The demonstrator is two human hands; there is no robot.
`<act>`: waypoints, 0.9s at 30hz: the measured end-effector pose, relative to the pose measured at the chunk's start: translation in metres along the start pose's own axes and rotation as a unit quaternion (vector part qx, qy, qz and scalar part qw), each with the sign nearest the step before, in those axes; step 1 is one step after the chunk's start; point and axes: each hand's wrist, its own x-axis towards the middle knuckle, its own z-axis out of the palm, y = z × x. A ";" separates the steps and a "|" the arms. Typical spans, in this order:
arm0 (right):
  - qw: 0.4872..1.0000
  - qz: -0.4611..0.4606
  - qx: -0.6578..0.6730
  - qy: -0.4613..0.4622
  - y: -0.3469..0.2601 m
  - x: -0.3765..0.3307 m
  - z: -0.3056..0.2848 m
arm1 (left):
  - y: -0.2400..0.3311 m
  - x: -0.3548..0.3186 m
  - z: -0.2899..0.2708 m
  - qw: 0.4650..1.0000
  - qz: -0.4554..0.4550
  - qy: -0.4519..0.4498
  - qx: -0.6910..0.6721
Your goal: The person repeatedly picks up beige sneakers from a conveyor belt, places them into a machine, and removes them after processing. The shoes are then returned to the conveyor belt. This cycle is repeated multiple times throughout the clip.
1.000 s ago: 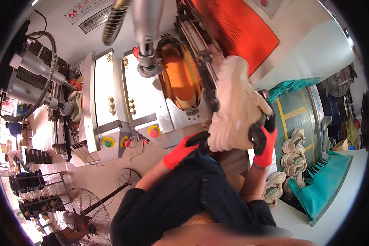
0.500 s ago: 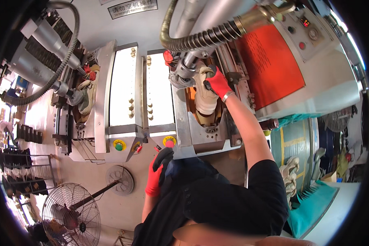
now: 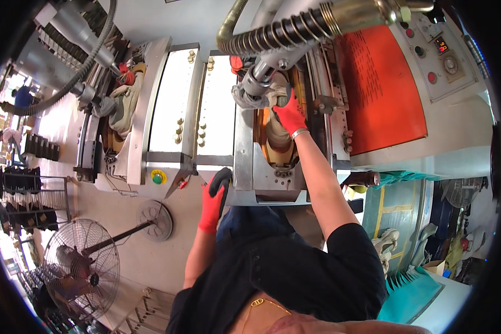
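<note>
Red glove with dark-coated fingers on the right hand (image 3: 291,115): fingers bent against the side of a beige shoe (image 3: 278,132) near its collar. Fingertips partly hidden, so can't tell if they clamp it or just press. Left hand (image 3: 216,192), same glove type, is up just by the machine's front edge: fingers loosely bent, close together, nothing visible in the grip.

Shoe sits in the amber-lined cavity (image 3: 270,155) of the right station, toe end toward the wearer. Wrapped press head (image 3: 250,97) is right beside the collar; contact can't be confirmed from this angle. Spring-wound hose (image 3: 286,38) crosses above.

Left of that, 2 white plates (image 3: 171,103) (image 3: 217,106) with brass bolts, then the left station with a 2nd shoe (image 3: 127,106), lying next to its own wrapped head (image 3: 104,106). Green button (image 3: 158,177) on the front below.

Right side: orange-red sheet (image 3: 381,94), then control panel (image 3: 442,61) with a lit red display. Lower right, more shoes (image 3: 385,243) on a green surface, teal cloth (image 3: 412,295) near them. Lower left, caged floor fan (image 3: 83,267), racks (image 3: 28,192) beyond it
</note>
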 end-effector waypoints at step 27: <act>0.896 -0.024 0.416 0.152 -0.185 -0.349 0.058 | -0.001 0.268 -0.418 0.855 0.070 0.263 0.442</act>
